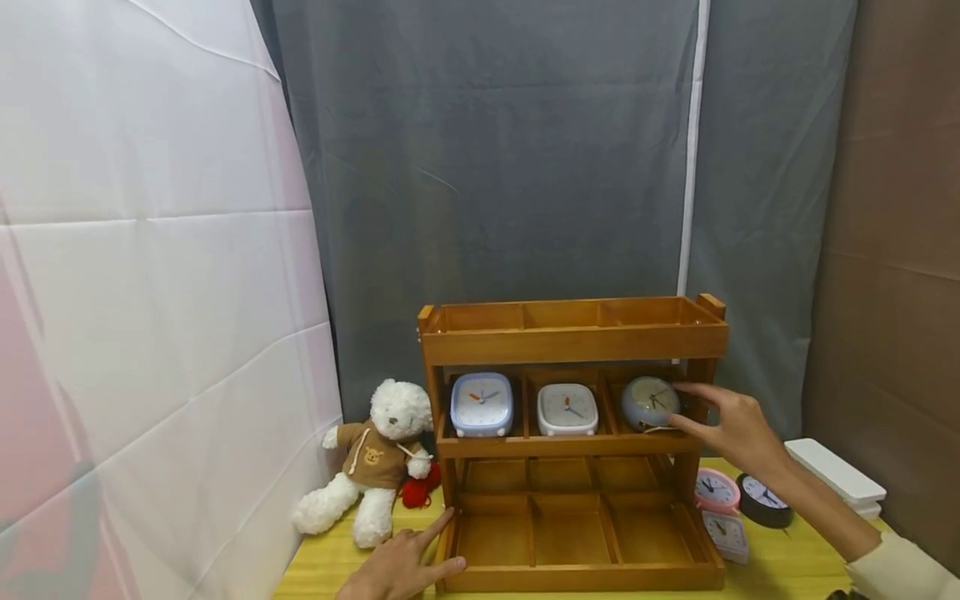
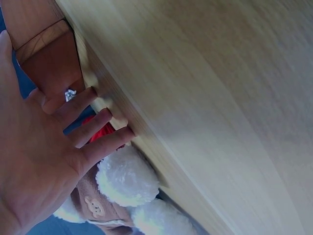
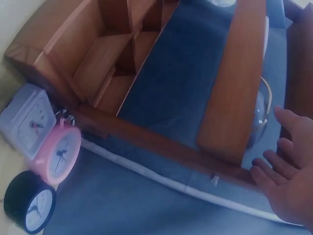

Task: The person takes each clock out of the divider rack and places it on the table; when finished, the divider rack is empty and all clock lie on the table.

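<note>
On the wooden rack point(image 1: 573, 343), middle tier, right compartment: one round grey-blue clock point(image 1: 645, 404) is sitting, face forward. Right hand point(image 1: 738, 429): thumb and fingers are standing apart at the clock's right side; whether they are touching it, one cannot tell. Centre compartment: one white clock point(image 1: 567, 409) is sitting. Left compartment: one pale-blue clock point(image 1: 482, 405) is sitting. Left hand point(image 1: 401, 560): index finger and thumb are lying apart, empty, at the lower tier's left side.

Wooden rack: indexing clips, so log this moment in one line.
right hand: at round clock; left hand: at wooden rack, lower left; middle tier, left to right: blue-rimmed clock, white clock, round clock
</note>
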A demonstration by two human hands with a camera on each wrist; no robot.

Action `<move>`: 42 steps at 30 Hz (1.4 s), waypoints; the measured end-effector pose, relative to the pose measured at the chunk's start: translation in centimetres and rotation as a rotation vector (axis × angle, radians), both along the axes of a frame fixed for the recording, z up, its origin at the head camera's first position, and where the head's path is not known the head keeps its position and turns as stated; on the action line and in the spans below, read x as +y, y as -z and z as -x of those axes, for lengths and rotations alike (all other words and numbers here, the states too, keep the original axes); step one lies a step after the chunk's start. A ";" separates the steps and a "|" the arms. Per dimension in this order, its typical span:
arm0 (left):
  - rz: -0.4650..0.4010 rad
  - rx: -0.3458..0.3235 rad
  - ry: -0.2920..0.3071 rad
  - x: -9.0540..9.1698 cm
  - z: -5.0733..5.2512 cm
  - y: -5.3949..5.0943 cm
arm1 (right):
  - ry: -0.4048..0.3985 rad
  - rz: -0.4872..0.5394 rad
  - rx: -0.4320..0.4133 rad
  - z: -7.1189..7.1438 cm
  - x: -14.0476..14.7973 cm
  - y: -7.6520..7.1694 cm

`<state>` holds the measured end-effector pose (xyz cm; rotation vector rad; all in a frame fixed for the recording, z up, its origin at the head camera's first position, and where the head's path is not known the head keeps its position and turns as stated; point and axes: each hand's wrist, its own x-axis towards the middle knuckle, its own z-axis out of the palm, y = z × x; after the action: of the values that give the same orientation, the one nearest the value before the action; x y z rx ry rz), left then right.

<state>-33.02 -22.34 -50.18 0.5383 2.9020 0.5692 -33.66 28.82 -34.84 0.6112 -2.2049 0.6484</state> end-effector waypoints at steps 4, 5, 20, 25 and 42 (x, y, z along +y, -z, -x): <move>0.000 -0.012 -0.008 0.0 0.1 0.2 | -0.009 -0.005 -0.037 1.2 -1.1 -0.1; 0.001 -0.012 -0.009 -0.1 0.1 0.2 | -0.010 -0.006 -0.050 1.5 -1.3 -0.1; 0.005 0.007 -0.008 0.2 0.1 0.3 | -0.031 -0.115 -0.164 3.7 -2.4 -1.1; 0.005 0.006 -0.009 0.1 0.1 0.3 | -0.029 -0.155 -0.139 4.0 -2.8 -1.5; 0.012 0.047 0.032 -0.2 0.4 0.2 | 0.024 -0.044 -0.215 2.9 -4.2 -3.1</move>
<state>-33.43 -22.54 -50.39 0.6033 2.9334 0.5419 -36.55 24.66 -31.79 0.5585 -2.4285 0.6815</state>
